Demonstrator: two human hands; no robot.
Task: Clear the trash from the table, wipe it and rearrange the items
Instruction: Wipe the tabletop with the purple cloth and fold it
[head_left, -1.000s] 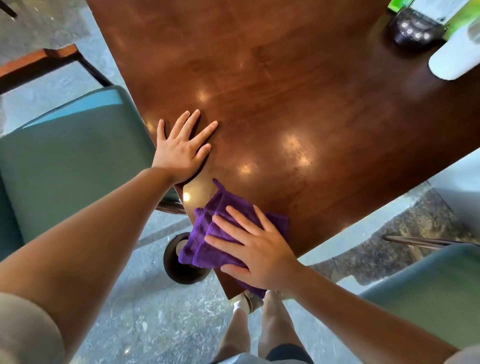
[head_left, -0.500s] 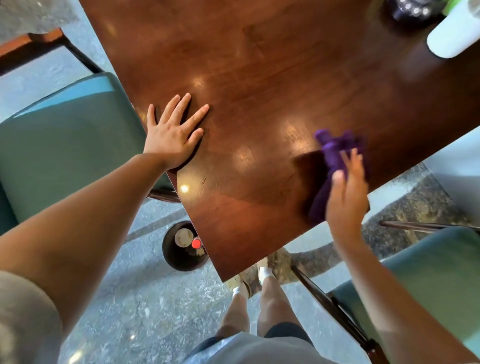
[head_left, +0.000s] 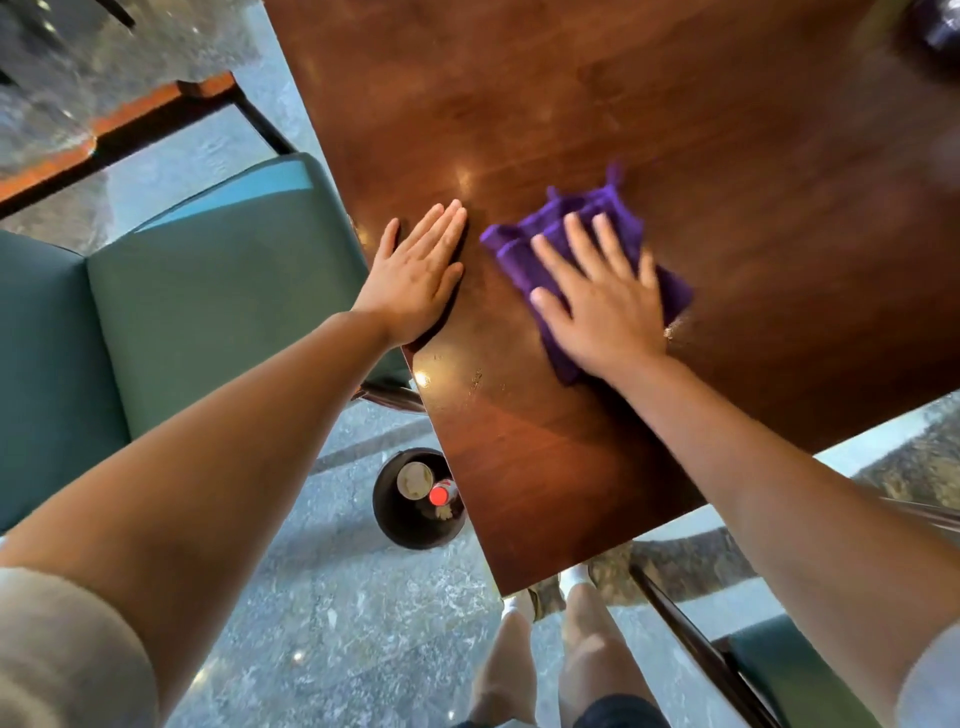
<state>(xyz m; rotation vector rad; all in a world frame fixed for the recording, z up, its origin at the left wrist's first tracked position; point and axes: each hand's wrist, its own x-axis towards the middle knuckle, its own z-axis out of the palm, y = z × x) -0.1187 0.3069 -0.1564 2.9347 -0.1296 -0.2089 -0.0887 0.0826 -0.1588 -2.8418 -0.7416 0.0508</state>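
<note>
Table (head_left: 701, 130) wiping is what I'm on right now, and the purple cloth (head_left: 576, 244) sits flat on the wood near the left edge, pinned under my right hand (head_left: 602, 306).

Stuff that could go sideways from here: there's a dark object (head_left: 935, 26) at the far right corner, too blurry for me to say what it is, and if I sweep the cloth that way without looking I'd probably knock it. The cloth is also bunched and folded over itself, so it might just skid and leave streaks instead of picking anything up. And the bin (head_left: 418, 499) sits on the floor right below the table's near left edge with some trash already in it, so crumbs pushed off on any other side would likely miss it and land on the floor.

As for my fingers (head_left: 582, 244): right hand is spread wide and pressed palm-down on top of the cloth, not pinching or gripping it at all. Left hand (head_left: 415, 275) is flat on the bare wood just beside the cloth, fingers straight and close together, holding nothing, just bracing me against the edge next to the green chair (head_left: 208, 291).
</note>
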